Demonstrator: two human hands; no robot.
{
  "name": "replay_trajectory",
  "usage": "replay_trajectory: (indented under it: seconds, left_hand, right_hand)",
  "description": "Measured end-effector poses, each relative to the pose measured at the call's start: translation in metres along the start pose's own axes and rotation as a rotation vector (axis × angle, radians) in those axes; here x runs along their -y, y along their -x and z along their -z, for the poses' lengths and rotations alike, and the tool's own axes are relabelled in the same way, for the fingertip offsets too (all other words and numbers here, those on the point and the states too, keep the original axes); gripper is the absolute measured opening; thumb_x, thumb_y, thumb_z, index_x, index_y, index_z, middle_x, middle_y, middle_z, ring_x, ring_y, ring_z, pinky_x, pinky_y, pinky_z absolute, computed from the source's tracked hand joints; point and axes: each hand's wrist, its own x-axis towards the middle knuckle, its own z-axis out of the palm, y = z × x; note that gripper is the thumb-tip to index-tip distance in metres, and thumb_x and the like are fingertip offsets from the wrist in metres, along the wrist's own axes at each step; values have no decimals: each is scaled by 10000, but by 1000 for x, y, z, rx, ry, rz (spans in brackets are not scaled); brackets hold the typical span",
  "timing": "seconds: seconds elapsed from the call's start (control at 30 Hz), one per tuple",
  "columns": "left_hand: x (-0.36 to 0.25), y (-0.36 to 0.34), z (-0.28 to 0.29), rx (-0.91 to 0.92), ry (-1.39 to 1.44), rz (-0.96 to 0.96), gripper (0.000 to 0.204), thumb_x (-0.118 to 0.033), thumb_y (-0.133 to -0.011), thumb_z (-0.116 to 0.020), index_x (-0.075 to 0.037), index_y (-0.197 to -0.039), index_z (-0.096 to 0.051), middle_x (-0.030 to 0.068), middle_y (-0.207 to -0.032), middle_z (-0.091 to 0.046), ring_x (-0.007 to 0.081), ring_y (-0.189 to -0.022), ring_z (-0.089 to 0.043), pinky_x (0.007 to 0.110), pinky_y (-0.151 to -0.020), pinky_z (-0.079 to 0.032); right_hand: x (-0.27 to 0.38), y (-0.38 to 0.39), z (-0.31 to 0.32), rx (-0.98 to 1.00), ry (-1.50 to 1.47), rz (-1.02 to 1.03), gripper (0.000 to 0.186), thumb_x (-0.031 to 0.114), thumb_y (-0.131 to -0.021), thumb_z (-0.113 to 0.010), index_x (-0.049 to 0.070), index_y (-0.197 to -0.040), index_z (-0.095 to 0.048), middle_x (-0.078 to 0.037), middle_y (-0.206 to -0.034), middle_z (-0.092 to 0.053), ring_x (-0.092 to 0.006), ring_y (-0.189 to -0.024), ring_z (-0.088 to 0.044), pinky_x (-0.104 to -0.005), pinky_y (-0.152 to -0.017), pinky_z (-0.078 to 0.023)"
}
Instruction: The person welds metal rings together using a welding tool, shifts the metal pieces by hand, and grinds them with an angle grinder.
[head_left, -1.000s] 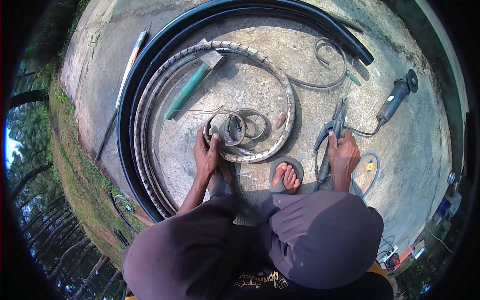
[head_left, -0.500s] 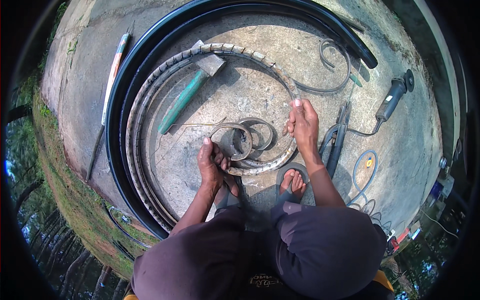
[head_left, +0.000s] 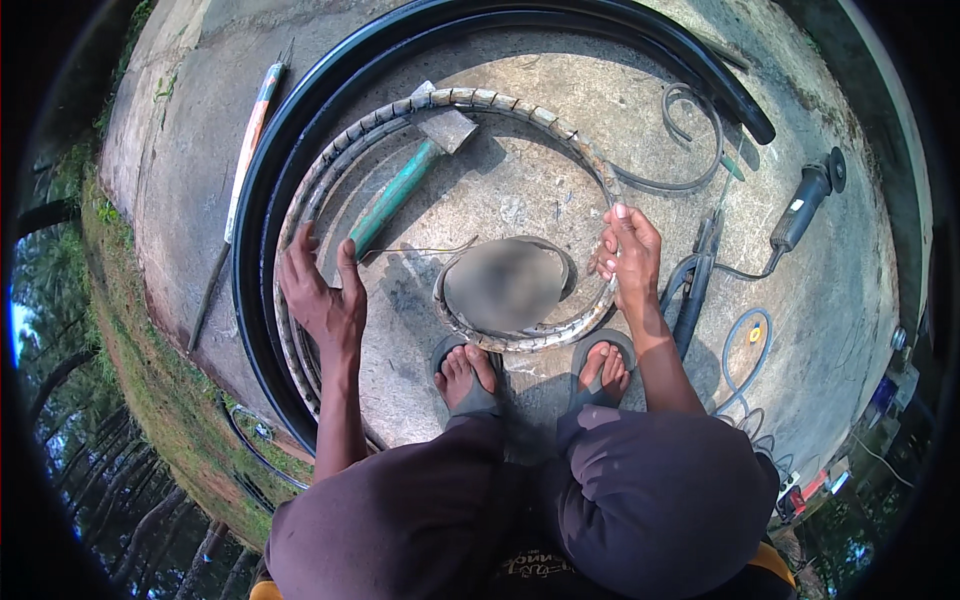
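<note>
A pale, worn coil with evenly spaced dark cuts (head_left: pixel 510 102) curves over the concrete in several turns. On its right side, my right hand (head_left: pixel 632 255) grips it between thumb and curled fingers. My left hand (head_left: pixel 325 295) hovers at the coil's left side, thumb and fingers apart, holding nothing; whether it touches the coil I cannot tell. Inside the coil lies a hammer with a green handle (head_left: pixel 395 197) and a blocky metal head, which rests near the upper turn. The coil's inner end curls near my feet, its middle smeared by a blurred patch.
A thick black tube (head_left: pixel 247 250) arcs round the coil's left and far side. An angle grinder (head_left: pixel 800 208) with a cable lies at right, near a dark welding-type clamp (head_left: pixel 697 290). A blue hose loop (head_left: pixel 745 360) is nearer me. A long white-and-orange rod (head_left: pixel 250 150) lies far left.
My left hand has let go of the coil's inner curl, moved left and opened. My right hand keeps its grip on the coil. The whole view has shifted slightly.
</note>
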Motion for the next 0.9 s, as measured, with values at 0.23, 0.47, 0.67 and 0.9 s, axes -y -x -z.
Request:
replay_trajectory:
  seconds: [0.23,0.47,0.67,0.9]
  left_hand:
    - [51,-80,-22,175,131,79,538,-467,-1037,-558,-10,-1313,-629,244,-1137,-685,393,-1060,-654,446,-975,-485]
    - [44,-78,-46,-30,-34,110,468,-440,-1023,-603,7,-1125,-694,203,-972,-706,346,-919,-685,437,-818,-508]
    - [37,-83,-46,-23,-48,182,444,-423,-1017,-610,3,-1107,-698,184,-902,-700,316,-832,-681,419,-783,-508]
    - [30,-82,-48,-29,-70,179,450,-431,-1008,-604,4,-1077,-695,198,-932,-707,337,-863,-689,441,-796,-505]
  right_hand:
    - [12,-5,18,336,-132,-149,359,390,-1092,-488,40,-1040,-552,41,-639,-410,-45,-420,-385,-218,-369,-331]
    - [8,7,2,171,-173,-153,390,432,-1057,-553,57,-950,-557,59,-604,-399,-29,-393,-344,-218,-342,-283]
    - [3,15,-13,61,-160,-134,389,429,-1049,-579,66,-912,-558,55,-581,-395,-30,-388,-343,-222,-339,-275]
    - [-4,21,-22,-44,-157,-112,431,454,-1028,-616,55,-871,-567,50,-576,-411,-37,-391,-359,-226,-338,-268]
